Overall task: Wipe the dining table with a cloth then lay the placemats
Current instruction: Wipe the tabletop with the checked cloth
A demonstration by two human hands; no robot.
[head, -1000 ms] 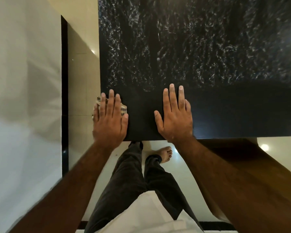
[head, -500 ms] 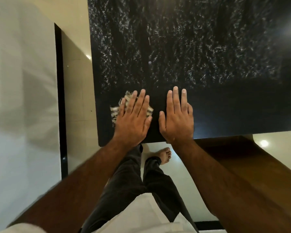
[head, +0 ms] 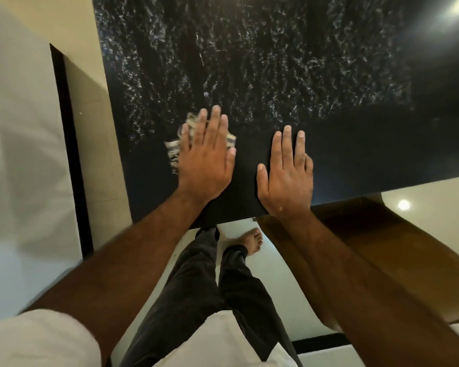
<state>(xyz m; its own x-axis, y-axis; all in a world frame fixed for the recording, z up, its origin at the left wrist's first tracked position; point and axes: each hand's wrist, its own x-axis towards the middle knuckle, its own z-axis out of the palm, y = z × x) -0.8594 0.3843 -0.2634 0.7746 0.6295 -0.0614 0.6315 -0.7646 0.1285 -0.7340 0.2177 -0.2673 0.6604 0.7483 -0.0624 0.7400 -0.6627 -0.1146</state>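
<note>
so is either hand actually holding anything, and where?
The left hand lies flat on the striped cloth, pressing its middle to the dining table, not gripping. The right hand rests flat, empty.

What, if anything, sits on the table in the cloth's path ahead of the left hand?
Nothing visible. The left hand presses flat on the cloth, and the dark table beyond it is bare. The right hand rests to the side.

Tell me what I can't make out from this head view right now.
- Cloth: mostly hidden under the flat left hand; its visible edges are motion-blurred.
- Table: far and right parts cut off by the frame edge.
- Placemats: none in view.
- Right hand: lies flat, covering the tabletop beneath.
</note>
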